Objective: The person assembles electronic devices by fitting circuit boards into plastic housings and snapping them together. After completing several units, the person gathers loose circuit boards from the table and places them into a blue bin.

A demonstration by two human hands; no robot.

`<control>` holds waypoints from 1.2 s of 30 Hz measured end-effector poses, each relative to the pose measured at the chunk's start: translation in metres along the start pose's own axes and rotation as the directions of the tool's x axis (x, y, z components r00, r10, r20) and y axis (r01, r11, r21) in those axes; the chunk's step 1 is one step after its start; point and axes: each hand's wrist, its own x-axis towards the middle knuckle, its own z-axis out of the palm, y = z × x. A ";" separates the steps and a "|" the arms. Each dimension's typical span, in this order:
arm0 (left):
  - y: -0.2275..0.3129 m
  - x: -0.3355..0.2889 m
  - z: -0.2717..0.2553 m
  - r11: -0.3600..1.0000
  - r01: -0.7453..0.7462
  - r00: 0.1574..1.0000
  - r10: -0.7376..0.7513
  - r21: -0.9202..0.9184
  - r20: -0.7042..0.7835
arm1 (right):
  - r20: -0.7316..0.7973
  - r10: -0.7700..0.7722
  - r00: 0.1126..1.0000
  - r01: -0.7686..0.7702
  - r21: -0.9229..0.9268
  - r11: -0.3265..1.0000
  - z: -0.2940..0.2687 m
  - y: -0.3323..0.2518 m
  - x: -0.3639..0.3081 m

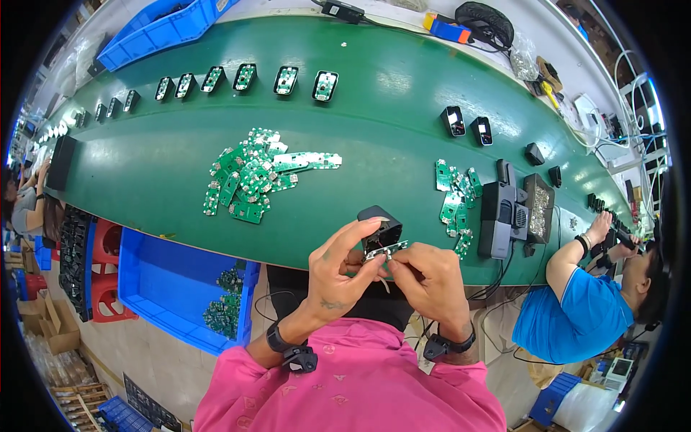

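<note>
My left hand (pixel 332 268) is closed around a black plastic housing (pixel 386 229), held tilted above the table's near edge. A small green circuit board (pixel 386 250) lies across the housing's open side, partly covered by my fingers. My right hand (pixel 434 279) pinches this board near its right part, fingertips close to those of the left hand. A thin pale strip or wire hangs below the fingertips; I cannot make out what it joins. Left of my hands a pile of loose circuit boards (pixel 252 173) rests on the green table (pixel 381 144), and a smaller group of boards (pixel 453 198) lies to the right.
A row of black housings with boards (pixel 286 81) runs along the far left. Two housings (pixel 453 121) stand far right, near a black device (pixel 497 219) and a parts box (pixel 540 209). A blue bin (pixel 173 288) sits below left. A co-worker (pixel 583 309) works at right.
</note>
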 end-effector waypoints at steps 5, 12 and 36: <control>-0.001 -0.001 -0.004 1.000 -0.005 0.999 0.005 -0.006 0.034 | 0.054 0.016 0.998 -0.019 0.038 0.999 -0.004 -0.005 0.006; -0.004 0.003 -0.010 0.990 -0.083 0.993 0.074 0.110 0.088 | 0.129 0.041 0.991 -0.043 0.017 0.999 -0.009 -0.004 0.008; -0.012 -0.004 -0.003 0.956 0.189 0.980 -0.199 -0.224 -0.020 | -0.013 0.455 0.890 -0.410 0.415 0.812 0.025 0.023 -0.013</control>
